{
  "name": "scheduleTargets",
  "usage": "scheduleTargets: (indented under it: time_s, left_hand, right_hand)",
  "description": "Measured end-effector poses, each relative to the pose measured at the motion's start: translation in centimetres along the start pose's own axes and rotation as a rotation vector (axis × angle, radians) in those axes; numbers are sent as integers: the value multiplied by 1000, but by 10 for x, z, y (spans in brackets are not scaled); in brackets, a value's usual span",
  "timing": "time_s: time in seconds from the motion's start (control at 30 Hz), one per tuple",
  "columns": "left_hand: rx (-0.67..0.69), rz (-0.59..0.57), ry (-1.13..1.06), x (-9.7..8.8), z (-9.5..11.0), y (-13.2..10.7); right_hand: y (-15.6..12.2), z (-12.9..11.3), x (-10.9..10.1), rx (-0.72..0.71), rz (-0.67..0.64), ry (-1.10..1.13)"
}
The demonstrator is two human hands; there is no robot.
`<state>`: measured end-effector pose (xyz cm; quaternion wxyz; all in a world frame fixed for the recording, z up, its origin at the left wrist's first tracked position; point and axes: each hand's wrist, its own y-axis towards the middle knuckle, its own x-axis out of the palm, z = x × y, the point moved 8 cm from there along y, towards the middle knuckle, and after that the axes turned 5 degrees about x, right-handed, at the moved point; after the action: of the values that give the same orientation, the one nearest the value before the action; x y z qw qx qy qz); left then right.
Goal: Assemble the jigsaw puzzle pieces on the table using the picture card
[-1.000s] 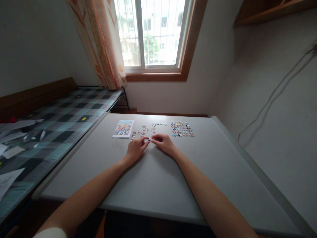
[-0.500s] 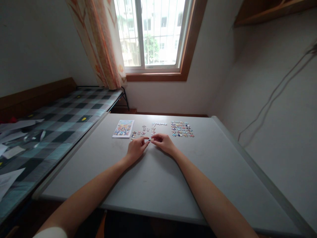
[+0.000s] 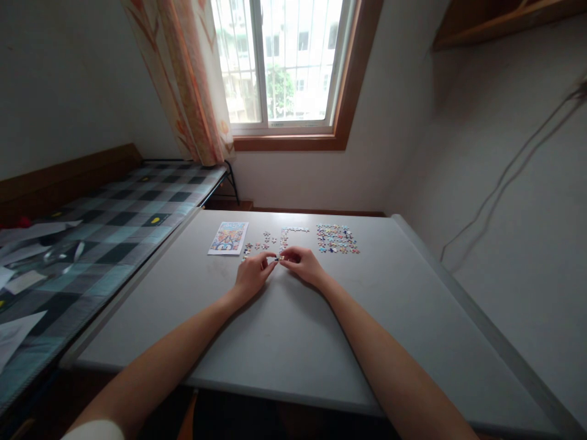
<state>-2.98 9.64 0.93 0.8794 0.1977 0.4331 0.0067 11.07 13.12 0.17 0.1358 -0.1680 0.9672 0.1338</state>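
My left hand (image 3: 253,271) pinches a small dark jigsaw piece (image 3: 276,259) between thumb and fingertips. Close beside it, my right hand (image 3: 303,264) has its fingertips closed on another jigsaw piece (image 3: 282,258) at the near end of a joined strip. That joined strip of jigsaw pieces (image 3: 296,230) forms a corner, running along the top and down the left side toward my fingers. Loose jigsaw pieces (image 3: 266,235) lie scattered left of the strip, some partly hidden behind my left hand. Rows of jigsaw pieces (image 3: 338,238) are spread out to the right.
A printed picture sheet (image 3: 228,238) lies on the grey-white table (image 3: 275,342), left of the pieces. A bed with a checked cover (image 3: 114,208) adjoins the table's left side and holds papers (image 3: 27,281). A wall with a hanging cable (image 3: 499,180) stands on the right.
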Motion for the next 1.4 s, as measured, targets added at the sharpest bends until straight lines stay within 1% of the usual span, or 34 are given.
scheduleTargets:
  time_s: [0.63,0.8,1.07,1.27,1.4]
  left_hand:
    - [-7,1,9,-1,0,0]
    - [-8,3,17,-1,0,1]
    - [-6,6,13,-2,1,0]
    - [6,1,7,-2,4,-1]
    - [2,-9,2,-2,4,-1]
  right_hand:
    - [0,-4,0,-32,-1,-59]
    - [0,-2,0,-32,-4,-63]
    - [0,-3,-1,-49,5,-50]
    - [-1,-5,1,-76,0,26]
    - [-1,-6,0,-97,12,5]
